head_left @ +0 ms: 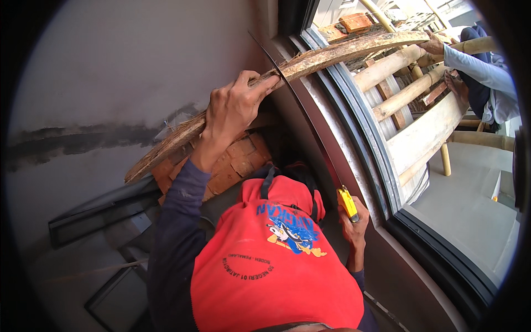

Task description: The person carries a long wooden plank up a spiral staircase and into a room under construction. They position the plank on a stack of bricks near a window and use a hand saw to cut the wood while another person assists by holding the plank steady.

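1. Board, one held, slants across my feed from lower left to upper right, its far end reaching past the window frame.
2. Saw, one, crosses the board near a right angle, tip up-left, yellow handle down-right; whether the teeth touch wood, I cannot tell from here.
3. Left hand, first of my two and nearer the crossing, clamps around the board, fingertips just left of the blade.
4. Right hand, the second, curls closed around the handle, well apart from the board, which lies above and to its left.
5. Co-worker's hand, one that I count there, grips the far end.
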`<control>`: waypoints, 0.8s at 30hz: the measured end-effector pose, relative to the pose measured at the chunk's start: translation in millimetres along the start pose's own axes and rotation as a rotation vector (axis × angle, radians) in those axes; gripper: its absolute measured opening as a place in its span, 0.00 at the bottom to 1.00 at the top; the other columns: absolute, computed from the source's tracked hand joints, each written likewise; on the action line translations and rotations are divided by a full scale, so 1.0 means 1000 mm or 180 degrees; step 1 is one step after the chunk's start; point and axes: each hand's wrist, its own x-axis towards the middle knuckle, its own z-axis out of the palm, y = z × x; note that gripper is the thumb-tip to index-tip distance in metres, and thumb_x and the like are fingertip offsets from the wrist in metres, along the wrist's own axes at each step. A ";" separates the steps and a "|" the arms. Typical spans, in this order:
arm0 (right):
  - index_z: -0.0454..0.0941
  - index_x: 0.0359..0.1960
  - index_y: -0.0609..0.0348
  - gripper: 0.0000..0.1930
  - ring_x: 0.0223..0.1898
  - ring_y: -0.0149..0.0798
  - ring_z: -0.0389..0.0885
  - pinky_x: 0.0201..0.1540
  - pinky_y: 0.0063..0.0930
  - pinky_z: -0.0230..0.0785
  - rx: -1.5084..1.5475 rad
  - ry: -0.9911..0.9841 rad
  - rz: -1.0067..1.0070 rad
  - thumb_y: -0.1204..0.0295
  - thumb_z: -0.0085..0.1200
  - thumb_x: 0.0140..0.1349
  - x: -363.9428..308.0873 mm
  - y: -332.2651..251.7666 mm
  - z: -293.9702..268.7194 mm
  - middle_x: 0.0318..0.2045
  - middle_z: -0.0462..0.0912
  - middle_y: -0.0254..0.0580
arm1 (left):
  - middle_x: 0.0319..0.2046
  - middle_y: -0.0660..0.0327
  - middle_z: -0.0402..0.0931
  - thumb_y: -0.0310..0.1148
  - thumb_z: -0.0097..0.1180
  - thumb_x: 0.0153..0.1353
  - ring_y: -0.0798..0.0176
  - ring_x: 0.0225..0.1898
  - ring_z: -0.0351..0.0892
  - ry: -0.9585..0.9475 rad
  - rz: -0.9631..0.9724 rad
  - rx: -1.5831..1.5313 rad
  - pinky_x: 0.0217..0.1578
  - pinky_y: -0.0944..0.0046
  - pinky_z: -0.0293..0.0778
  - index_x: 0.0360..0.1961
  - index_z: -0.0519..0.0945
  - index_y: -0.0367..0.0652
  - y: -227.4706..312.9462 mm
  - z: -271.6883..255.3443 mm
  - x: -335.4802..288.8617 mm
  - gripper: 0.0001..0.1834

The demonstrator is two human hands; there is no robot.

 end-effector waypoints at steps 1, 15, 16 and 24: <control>0.80 0.34 0.66 0.09 0.31 0.42 0.81 0.36 0.28 0.70 0.0016 -0.0005 -0.0033 0.84 0.58 0.49 -0.003 0.001 -0.002 0.32 0.82 0.46 | 0.38 0.64 0.80 0.38 0.60 0.60 0.58 0.26 0.81 -0.0028 -0.0025 -0.0043 0.23 0.59 0.75 0.48 0.83 0.60 0.001 0.000 0.000 0.14; 0.81 0.31 0.64 0.10 0.38 0.41 0.79 0.39 0.29 0.68 0.0134 0.0121 -0.0163 0.82 0.63 0.43 0.003 -0.001 0.000 0.36 0.79 0.46 | 0.43 0.58 0.80 0.40 0.64 0.56 0.51 0.38 0.82 -0.0319 -0.0381 -0.0286 0.36 0.55 0.77 0.59 0.75 0.51 0.004 -0.022 -0.002 0.28; 0.82 0.33 0.63 0.12 0.42 0.41 0.78 0.41 0.30 0.67 0.0091 0.0236 -0.0178 0.81 0.65 0.43 0.005 -0.002 -0.001 0.36 0.78 0.46 | 0.42 0.57 0.79 0.41 0.64 0.55 0.50 0.38 0.81 -0.0317 -0.0367 -0.0185 0.37 0.53 0.76 0.60 0.73 0.51 0.002 -0.029 0.000 0.30; 0.81 0.33 0.65 0.12 0.33 0.34 0.75 0.34 0.25 0.66 0.0211 0.0552 -0.0359 0.83 0.65 0.44 -0.026 -0.005 0.000 0.36 0.74 0.41 | 0.27 0.50 0.81 0.56 0.65 0.51 0.43 0.34 0.82 -0.1252 -0.1396 0.0527 0.36 0.48 0.76 0.54 0.77 0.44 -0.020 -0.070 -0.053 0.34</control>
